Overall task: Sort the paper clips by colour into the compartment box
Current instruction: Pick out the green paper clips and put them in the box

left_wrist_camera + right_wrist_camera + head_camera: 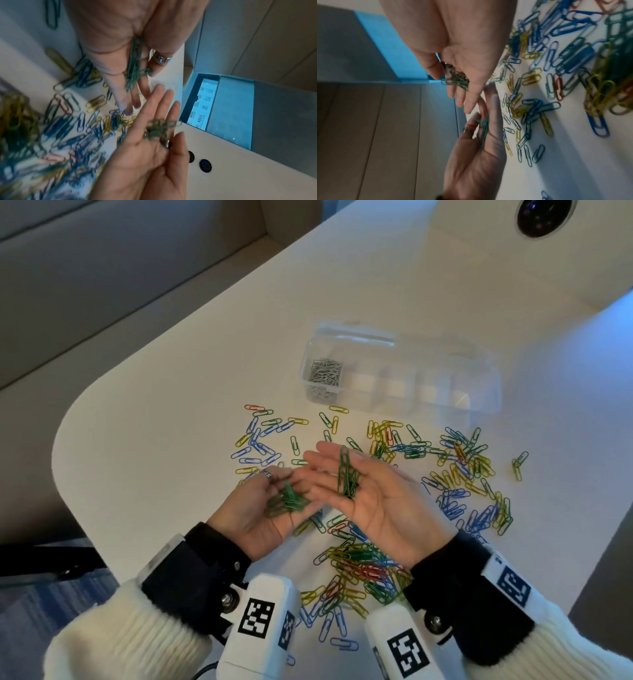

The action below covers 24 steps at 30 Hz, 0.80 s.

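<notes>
Both hands are held palm-up above the white desk (178, 364), fingers pointing toward 12 o'clock and their fingertips nearly meeting. The left hand (270, 508) is loosely cupped, fingers gently curved, with a small heap of green paper clips (287, 499) lying in its palm; a ring sits on one finger. The right hand (363, 491) is spread flat with fingers straight and relaxed, and a bundle of green clips (346, 474) lies lengthwise along its palm and fingers. Neither hand pinches anything; the clips simply rest on the open palms. Both forearms come in from 6 o'clock in white knitted sleeves with dark cuffs and wrist-mounted cameras. Beneath and around the hands, the loose mixed clips (363, 573), blue, yellow, green and red, are scattered over the desk. The clear compartment box (445, 371) stands at 12 o'clock from the hands, with silver clips (325, 371) in its leftmost compartment.
</notes>
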Motion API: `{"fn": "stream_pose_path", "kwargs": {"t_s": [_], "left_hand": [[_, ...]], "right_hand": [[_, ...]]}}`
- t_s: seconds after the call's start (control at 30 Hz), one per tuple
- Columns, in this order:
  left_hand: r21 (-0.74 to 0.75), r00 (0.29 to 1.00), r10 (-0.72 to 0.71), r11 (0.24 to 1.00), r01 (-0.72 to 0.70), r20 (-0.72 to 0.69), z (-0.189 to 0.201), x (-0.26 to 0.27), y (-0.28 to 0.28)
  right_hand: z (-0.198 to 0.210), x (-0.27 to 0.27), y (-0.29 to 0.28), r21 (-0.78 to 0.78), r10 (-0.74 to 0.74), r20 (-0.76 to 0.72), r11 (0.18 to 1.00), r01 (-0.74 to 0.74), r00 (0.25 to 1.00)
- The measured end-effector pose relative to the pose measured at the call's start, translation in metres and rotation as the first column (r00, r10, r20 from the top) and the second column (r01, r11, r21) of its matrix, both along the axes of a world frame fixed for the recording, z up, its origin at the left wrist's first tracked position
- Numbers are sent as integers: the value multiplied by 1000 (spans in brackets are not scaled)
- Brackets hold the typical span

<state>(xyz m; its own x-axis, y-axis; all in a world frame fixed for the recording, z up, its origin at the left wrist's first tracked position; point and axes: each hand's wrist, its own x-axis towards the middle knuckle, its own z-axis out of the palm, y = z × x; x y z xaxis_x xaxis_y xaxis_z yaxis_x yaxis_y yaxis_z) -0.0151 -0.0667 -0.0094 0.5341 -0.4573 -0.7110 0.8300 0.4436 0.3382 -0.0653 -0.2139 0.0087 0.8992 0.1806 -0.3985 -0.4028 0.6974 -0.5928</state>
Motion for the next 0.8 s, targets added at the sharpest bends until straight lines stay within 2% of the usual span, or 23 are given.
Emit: {"fn": "stream_pose_path", "kwargs": {"t_s": [0.07, 0.1, 0.13, 0.17, 0.23, 0.27, 0.3, 0.37, 0.43, 0.5, 0.6, 0.7, 0.8], "left_hand": [[-105, 999, 3, 994, -8, -48, 3, -3, -5], [-147, 998, 9, 989, -20, -70, 4, -5, -7], [-170, 995, 22, 985, -38, -94, 3, -5, -7], [-191, 992, 33, 980, -56, -118, 2, -4, -7], [-237, 989, 37, 969, -70, -143, 2, -2, -5], [-252, 990, 37, 965, -71, -140, 4, 0, -3], [-258, 990, 43, 963, -76, -131, 6, 2, -1], [-216, 992, 80, 971, -99, -96, 7, 6, 4], [-146, 986, 151, 976, -160, -70, 6, 13, 9], [-106, 968, 235, 964, -244, -88, 4, 21, 17], [13, 968, 249, 968, -249, -39, -4, 38, 36], [119, 987, 157, 980, -161, 47, -5, 54, 49], [217, 994, 44, 974, -65, 103, -3, 70, 54]], "right_hand": [[6, 1, 8, -184, 40, 43, 982, -32, 998], [9, 2, 13, -340, 88, 85, 939, -54, 993], [13, 1, 19, -532, 163, 134, 844, -67, 978], [15, 1, 25, -707, 261, 170, 704, -67, 950], [16, 2, 35, -902, 429, 205, 431, 0, 879], [15, 2, 39, -933, 482, 219, 357, 37, 848], [15, 3, 41, -942, 513, 239, 328, 69, 824], [16, 7, 41, -922, 495, 299, 371, 112, 816], [15, 14, 36, -895, 408, 340, 417, 158, 848], [12, 30, 30, -907, 332, 299, 391, 158, 895], [1, 68, 19, -982, 388, 131, 178, 65, 912], [-15, 106, 16, -998, 516, -66, -46, -49, 854], [-27, 135, 27, -973, 577, -187, -218, -71, 795]]}}
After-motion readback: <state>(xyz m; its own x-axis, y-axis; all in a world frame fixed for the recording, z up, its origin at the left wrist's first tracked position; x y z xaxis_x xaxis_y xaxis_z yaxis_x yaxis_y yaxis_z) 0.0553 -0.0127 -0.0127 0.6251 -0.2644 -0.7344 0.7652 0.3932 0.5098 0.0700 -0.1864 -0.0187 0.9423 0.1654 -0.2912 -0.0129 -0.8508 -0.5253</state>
